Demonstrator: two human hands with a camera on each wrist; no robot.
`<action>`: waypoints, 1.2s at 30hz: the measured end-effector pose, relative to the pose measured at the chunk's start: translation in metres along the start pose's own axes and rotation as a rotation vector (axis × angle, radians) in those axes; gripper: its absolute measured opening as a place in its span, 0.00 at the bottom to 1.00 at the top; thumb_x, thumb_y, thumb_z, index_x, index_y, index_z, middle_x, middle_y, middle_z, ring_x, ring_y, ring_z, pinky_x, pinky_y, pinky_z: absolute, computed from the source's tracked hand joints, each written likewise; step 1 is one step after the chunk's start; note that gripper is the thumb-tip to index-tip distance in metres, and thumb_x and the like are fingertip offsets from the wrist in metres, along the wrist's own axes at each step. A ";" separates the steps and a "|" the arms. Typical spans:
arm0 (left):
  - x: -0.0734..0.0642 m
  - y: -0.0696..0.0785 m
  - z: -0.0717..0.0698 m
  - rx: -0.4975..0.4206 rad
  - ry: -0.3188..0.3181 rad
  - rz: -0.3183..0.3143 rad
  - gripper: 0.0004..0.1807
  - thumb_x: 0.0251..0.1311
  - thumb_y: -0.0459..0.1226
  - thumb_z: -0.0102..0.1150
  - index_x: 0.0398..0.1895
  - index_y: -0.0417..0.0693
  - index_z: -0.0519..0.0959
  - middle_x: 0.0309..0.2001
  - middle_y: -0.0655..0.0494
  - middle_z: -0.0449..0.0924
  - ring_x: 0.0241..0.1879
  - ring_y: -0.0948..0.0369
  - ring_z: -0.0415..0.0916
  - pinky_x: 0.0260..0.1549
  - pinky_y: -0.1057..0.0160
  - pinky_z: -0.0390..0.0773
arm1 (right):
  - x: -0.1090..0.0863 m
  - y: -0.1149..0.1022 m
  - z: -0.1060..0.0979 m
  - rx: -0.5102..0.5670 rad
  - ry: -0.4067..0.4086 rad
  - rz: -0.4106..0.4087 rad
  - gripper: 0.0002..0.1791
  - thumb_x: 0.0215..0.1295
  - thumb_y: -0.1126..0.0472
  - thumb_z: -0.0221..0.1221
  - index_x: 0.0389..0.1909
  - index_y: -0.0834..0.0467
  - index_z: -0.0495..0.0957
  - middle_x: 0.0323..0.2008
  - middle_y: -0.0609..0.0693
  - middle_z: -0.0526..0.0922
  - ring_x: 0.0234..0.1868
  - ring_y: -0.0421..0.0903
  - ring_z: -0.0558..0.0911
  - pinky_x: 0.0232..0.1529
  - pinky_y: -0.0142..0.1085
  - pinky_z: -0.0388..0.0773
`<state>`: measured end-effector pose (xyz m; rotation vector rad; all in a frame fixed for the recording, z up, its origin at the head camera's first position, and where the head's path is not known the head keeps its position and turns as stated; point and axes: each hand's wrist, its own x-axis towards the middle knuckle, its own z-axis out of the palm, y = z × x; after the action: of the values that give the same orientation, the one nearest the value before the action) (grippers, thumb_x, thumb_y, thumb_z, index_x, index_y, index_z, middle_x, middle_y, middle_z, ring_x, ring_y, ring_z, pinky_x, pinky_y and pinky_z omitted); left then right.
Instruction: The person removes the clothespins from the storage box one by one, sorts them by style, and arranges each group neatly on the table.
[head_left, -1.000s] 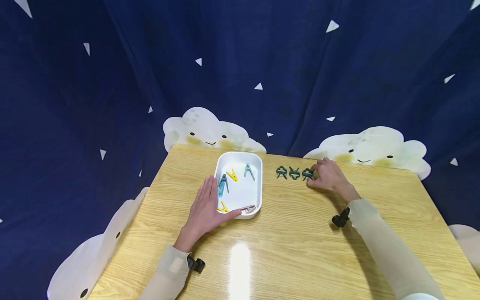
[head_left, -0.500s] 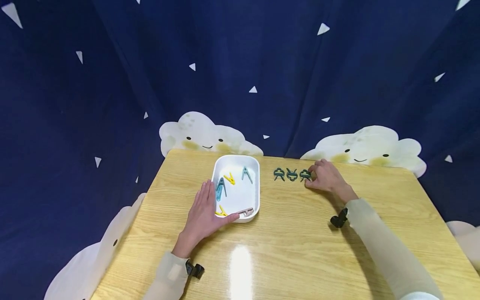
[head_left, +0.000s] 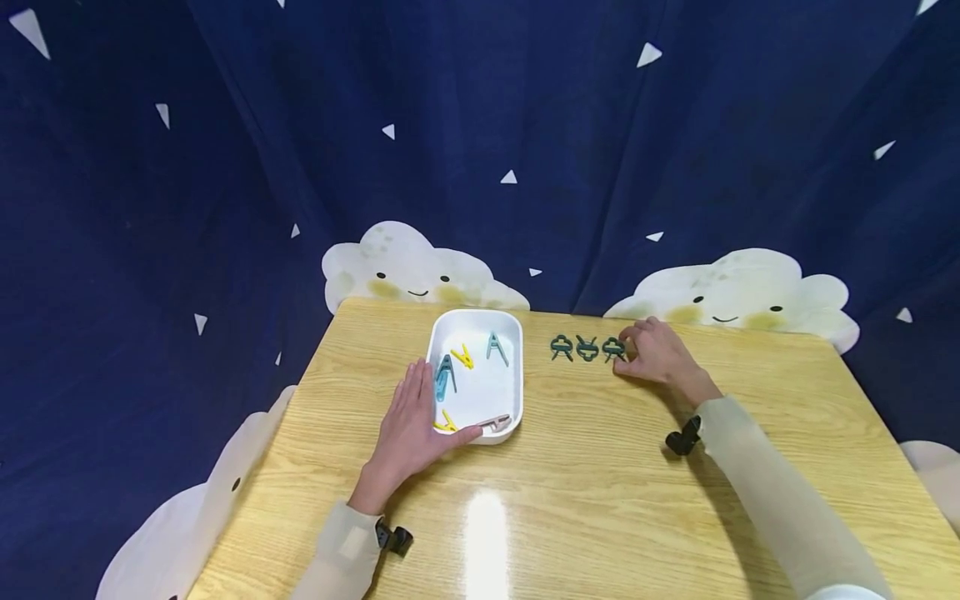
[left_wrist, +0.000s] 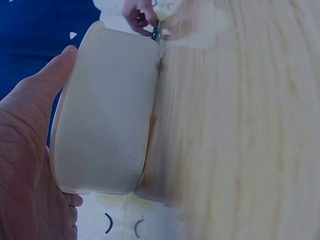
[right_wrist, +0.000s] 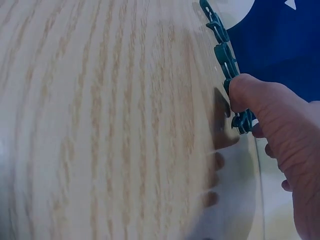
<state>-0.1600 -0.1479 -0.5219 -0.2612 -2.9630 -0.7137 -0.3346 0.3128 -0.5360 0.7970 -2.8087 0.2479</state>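
Observation:
My left hand (head_left: 405, 429) lies against the near left corner of a white tray (head_left: 483, 383). Its fingers stretch straight along the side, and the thumb reaches over the front rim. Inside the tray are blue-green clips (head_left: 498, 348), yellow clips (head_left: 462, 357) and a pinkish clip (head_left: 497, 422). To the right of the tray, three dark green clips stand in a row on the table. My right hand (head_left: 663, 358) pinches the rightmost dark green clip (head_left: 613, 348) between thumb and fingers. The middle green clip (head_left: 587, 348) points the opposite way from its neighbours.
The wooden table (head_left: 585, 483) ends at a dark blue curtain (head_left: 450, 150) with white triangles and smiling clouds. The row of clips sits close to the far edge. Each wrist carries a small black camera (head_left: 683, 437).
The view has shifted slightly with the head. Both hands, the tray and the row of green clips keep nearly the same places.

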 end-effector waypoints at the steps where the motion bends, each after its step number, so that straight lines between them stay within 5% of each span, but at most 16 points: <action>1: 0.000 0.000 0.000 -0.001 0.001 0.002 0.78 0.46 0.86 0.49 0.85 0.40 0.41 0.85 0.44 0.38 0.84 0.50 0.34 0.81 0.49 0.44 | -0.001 0.000 0.000 -0.002 0.004 0.002 0.28 0.50 0.44 0.68 0.44 0.63 0.86 0.41 0.59 0.87 0.44 0.61 0.79 0.49 0.52 0.75; 14: 0.000 0.000 0.000 0.001 -0.016 -0.007 0.78 0.46 0.86 0.48 0.85 0.41 0.39 0.86 0.46 0.33 0.84 0.50 0.33 0.81 0.50 0.42 | 0.008 -0.047 -0.012 0.058 0.164 -0.132 0.24 0.52 0.46 0.64 0.41 0.61 0.86 0.35 0.57 0.88 0.38 0.56 0.82 0.42 0.51 0.76; 36: 0.003 -0.001 -0.003 -0.010 0.005 0.014 0.77 0.47 0.83 0.53 0.85 0.38 0.41 0.85 0.42 0.38 0.84 0.48 0.35 0.81 0.47 0.45 | 0.053 -0.165 -0.025 0.166 0.111 -0.329 0.23 0.56 0.46 0.65 0.46 0.58 0.86 0.38 0.54 0.87 0.43 0.52 0.81 0.50 0.48 0.75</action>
<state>-0.1626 -0.1495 -0.5198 -0.2796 -2.9501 -0.7273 -0.2866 0.1530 -0.4817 1.2238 -2.5274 0.4573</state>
